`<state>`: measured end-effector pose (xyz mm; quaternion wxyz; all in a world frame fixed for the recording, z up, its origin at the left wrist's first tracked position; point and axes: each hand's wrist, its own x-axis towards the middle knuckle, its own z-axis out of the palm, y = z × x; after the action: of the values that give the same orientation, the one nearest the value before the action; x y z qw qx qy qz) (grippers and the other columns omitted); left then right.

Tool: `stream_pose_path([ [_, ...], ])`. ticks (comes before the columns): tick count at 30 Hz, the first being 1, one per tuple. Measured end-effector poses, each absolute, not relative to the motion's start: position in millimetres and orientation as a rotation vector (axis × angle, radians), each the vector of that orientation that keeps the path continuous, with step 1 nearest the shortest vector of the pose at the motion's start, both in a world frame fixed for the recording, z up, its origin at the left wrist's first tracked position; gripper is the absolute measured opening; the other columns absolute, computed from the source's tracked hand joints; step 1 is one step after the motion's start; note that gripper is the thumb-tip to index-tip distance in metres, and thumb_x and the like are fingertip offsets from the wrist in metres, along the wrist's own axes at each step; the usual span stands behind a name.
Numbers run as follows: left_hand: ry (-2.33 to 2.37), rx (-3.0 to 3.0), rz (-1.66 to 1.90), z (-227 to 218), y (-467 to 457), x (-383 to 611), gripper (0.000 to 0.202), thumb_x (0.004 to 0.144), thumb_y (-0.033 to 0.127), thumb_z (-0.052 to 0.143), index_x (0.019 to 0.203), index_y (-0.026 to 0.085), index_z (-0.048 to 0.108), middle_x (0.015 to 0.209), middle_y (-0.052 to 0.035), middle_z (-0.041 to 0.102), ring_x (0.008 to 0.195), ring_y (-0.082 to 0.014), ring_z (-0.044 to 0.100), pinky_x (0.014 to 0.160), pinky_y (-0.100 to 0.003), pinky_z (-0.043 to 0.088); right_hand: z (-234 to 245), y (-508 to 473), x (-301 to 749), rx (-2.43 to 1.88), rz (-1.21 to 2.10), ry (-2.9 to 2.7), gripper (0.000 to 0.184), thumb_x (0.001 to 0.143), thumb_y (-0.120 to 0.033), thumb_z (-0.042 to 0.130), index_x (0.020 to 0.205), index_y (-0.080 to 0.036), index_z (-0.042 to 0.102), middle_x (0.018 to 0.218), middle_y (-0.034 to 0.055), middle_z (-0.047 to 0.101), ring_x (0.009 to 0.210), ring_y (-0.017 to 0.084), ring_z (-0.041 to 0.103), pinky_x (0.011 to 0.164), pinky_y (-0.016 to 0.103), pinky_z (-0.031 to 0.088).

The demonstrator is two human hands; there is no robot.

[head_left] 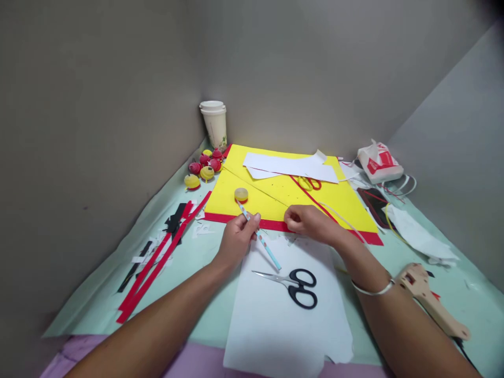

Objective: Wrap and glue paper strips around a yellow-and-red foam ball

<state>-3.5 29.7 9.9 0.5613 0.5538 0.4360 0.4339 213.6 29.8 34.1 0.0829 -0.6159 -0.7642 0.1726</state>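
Observation:
My left hand (238, 236) pinches a thin light-blue stick with spots (270, 253) between thumb and fingers. The stick slants from upper left to lower right. Against its upper end is a small round yellow-and-red piece (241, 196) with a pale top; I cannot tell whether the two are joined. My right hand (305, 220) is closed over the red front edge of a yellow sheet (260, 194); what its fingers hold, if anything, is hidden. A thin dark line crosses the sheet toward that hand. Black-handled scissors (301, 287) lie slightly apart on white paper (283, 336) below the hands.
Red strips (157, 268) and black scraps (173, 223) lie left. Several red and yellow round pieces (207, 172) sit by a lidded cup (214, 126). White strips (291, 167) cover other scissors (309, 183). Right are a glue gun (429, 299), phone (372, 205) and tissue pack (380, 163).

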Motion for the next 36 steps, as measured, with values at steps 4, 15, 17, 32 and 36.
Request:
stream_pose_path([
  [4,1.026,1.303,1.063,9,30,-4,0.037,0.088,0.046,0.059,0.064,0.019,0.05,0.053,0.0059,0.043,0.051,-0.0098,0.038,0.052,-0.025,0.03,33,20,215,-1.671,0.84,-2.09,0.012,0.079,-0.018,0.051,0.08,-0.019,0.063,0.073,-0.0021,0.066,0.063,0.01,0.053,0.054,0.02,0.038],
  [15,1.053,1.289,1.103,9,30,-5,0.038,0.087,0.048,0.058,0.064,0.019,0.051,0.054,0.0053,0.045,0.051,-0.0103,0.038,0.051,-0.025,0.03,23,23,201,-1.743,0.357,-2.218,0.019,0.092,-0.02,0.051,0.09,-0.018,0.07,0.094,0.0062,0.07,0.082,0.016,0.061,0.07,0.026,0.041],
  [17,1.056,1.293,1.096,10,30,-4,0.038,0.087,0.048,0.058,0.064,0.019,0.051,0.053,0.0054,0.044,0.051,-0.0105,0.038,0.051,-0.025,0.03,22,23,201,-1.764,0.357,-2.235,0.017,0.091,-0.018,0.052,0.09,-0.018,0.069,0.094,0.006,0.069,0.083,0.017,0.06,0.07,0.026,0.041],
  [32,1.04,1.317,1.076,11,29,-4,0.038,0.088,0.047,0.058,0.063,0.019,0.05,0.052,0.0057,0.043,0.05,-0.0104,0.037,0.051,-0.025,0.029,15,26,199,-1.781,0.435,-2.259,0.018,0.085,-0.012,0.049,0.09,-0.018,0.065,0.093,0.0048,0.066,0.08,0.015,0.058,0.068,0.024,0.039],
  [36,1.034,1.308,1.069,10,29,-4,0.039,0.087,0.048,0.058,0.063,0.019,0.05,0.053,0.0054,0.043,0.051,-0.0105,0.037,0.051,-0.025,0.03,15,25,200,-1.768,0.466,-2.233,0.021,0.083,-0.01,0.048,0.091,-0.018,0.065,0.095,0.0055,0.067,0.082,0.016,0.058,0.07,0.024,0.039],
])
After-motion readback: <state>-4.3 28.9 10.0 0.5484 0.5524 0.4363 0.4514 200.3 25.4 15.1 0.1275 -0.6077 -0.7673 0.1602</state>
